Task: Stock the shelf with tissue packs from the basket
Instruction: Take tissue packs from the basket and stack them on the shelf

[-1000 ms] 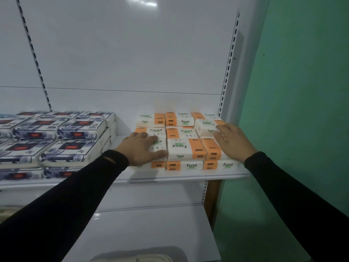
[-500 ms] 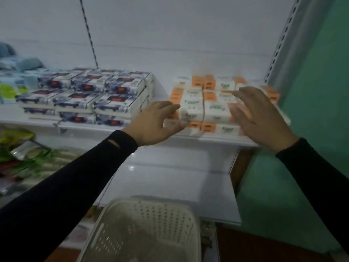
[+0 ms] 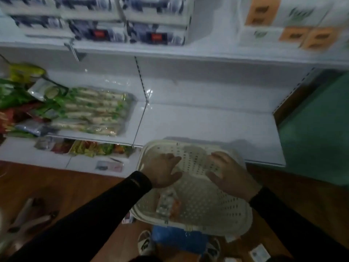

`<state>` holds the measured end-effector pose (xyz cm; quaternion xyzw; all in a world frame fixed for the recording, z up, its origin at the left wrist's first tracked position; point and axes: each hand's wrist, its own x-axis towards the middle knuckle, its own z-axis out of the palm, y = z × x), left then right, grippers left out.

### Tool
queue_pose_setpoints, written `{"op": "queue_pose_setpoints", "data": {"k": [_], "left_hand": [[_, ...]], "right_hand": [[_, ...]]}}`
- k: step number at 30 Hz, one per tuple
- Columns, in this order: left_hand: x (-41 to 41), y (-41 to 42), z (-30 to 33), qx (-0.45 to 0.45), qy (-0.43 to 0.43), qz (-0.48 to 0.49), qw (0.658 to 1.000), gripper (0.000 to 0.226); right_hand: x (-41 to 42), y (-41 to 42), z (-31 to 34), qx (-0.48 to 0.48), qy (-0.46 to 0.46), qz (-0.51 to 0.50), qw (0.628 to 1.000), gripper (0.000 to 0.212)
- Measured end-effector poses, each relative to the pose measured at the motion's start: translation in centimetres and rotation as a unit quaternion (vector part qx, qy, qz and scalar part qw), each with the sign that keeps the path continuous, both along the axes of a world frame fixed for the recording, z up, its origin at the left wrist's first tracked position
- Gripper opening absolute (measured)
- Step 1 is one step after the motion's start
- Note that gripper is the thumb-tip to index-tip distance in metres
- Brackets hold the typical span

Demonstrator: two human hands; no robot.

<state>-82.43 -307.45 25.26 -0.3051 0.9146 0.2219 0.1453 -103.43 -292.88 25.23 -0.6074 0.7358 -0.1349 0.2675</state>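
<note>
A cream perforated basket (image 3: 200, 203) sits low in front of the shelving, tilted toward me. One tissue pack (image 3: 167, 202) lies against its left inner wall. My left hand (image 3: 163, 171) is over the basket's far left rim with fingers spread and nothing in it. Over the far right part of the basket is my right hand (image 3: 229, 172), fingers also spread and holding nothing. Orange-and-white tissue packs (image 3: 294, 25) sit on the upper shelf (image 3: 207, 53) at top right, blurred.
Dark-patterned boxes (image 3: 132, 33) fill the upper shelf's left side. The lower shelf (image 3: 207, 121) behind the basket is bare; packaged goods (image 3: 90, 108) lie on its left section. A green wall (image 3: 317, 129) is at right. A blue object (image 3: 177, 239) and shoes are below the basket.
The view has swung down from the upper shelf to the basket. Both hands left the orange tissue packs and dropped to hover over the basket.
</note>
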Motion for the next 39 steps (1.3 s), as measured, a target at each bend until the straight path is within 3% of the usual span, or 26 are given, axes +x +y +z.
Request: {"op": "queue_pose_setpoints", "data": {"k": [4,9,14,17,19,23,26,34,39], "left_hand": [[-0.5,-0.4,-11.2,0.093,-0.147,0.019,0.985,0.063],[-0.6,-0.9,-23.9,0.162,-0.242,0.069,0.954,0.058],[0.4,-0.8,-32.1,0.229,-0.302,0.112,0.918,0.059],[0.6,-0.3,-33.2,0.273,-0.309,0.147,0.899,0.065],[0.1,-0.7,-31.8,0.286,-0.281,0.182,0.898,0.063],[-1.3,-2.8,-25.9,0.336,-0.148,0.288,0.884,0.043],[-2.4,-4.1,-19.6,0.355,-0.058,0.309,0.880,0.025],[-3.0,-5.2,0.3,0.429,0.075,0.242,0.867,0.020],[-3.9,-4.7,12.2,0.458,0.184,0.192,0.848,0.024]], "right_hand": [[2.7,-2.4,-11.0,0.190,-0.033,0.016,0.981,0.061],[5.5,-6.2,-24.0,0.399,-0.101,-0.029,0.911,0.061],[7.5,-6.8,-32.4,0.458,-0.133,-0.038,0.878,0.043],[8.7,-6.4,-35.0,0.485,-0.203,-0.030,0.850,0.029],[8.4,-7.1,-34.0,0.468,-0.260,-0.105,0.838,0.016],[5.4,-8.4,-27.0,0.385,-0.269,-0.211,0.857,0.061],[2.8,-8.1,-20.2,0.297,-0.289,-0.250,0.875,0.072],[0.7,-4.8,0.9,0.059,-0.258,-0.187,0.946,0.064],[2.1,-3.2,12.9,-0.089,-0.109,-0.093,0.986,0.086]]}}
